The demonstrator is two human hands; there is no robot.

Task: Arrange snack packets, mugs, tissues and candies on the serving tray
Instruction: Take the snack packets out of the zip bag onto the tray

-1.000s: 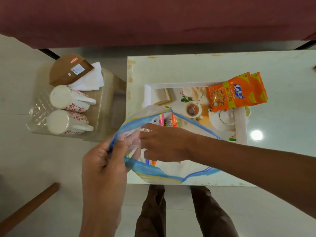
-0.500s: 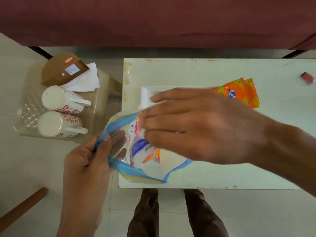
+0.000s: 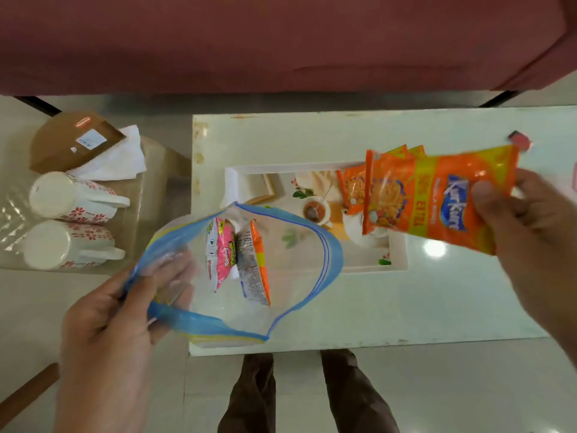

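Fingers (image 3: 490, 198) of the right hand (image 3: 537, 239) are covering the far end of the orange Kurkure packet (image 3: 437, 198) they are pinching, and the hand itself is running off the right edge of the view. That packet is hanging in the air above the right end of the serving tray (image 3: 398, 254), its long axis lying roughly left to right, tilted slightly down toward the right, printed face up. It is hiding most of two more orange packets (image 3: 354, 189) lying on the tray, with only their left parts and top corners showing. The left hand (image 3: 112, 323) is gripping the near-left rim of a clear zip bag (image 3: 299, 254), its fingers showing blurred through the plastic. The bag's blue-edged mouth is gaping wide over the table (image 3: 390, 307) edge and the tray's left part. Inside, a pink packet (image 3: 221, 254) and an orange-edged packet (image 3: 256, 264) are standing on edge, long axes running away from the person. Two mugs (image 3: 71, 220) are lying on their sides on a stool at the left, handles pointing right, beside tissues (image 3: 115, 160) partly tucked under a brown box (image 3: 71, 139).
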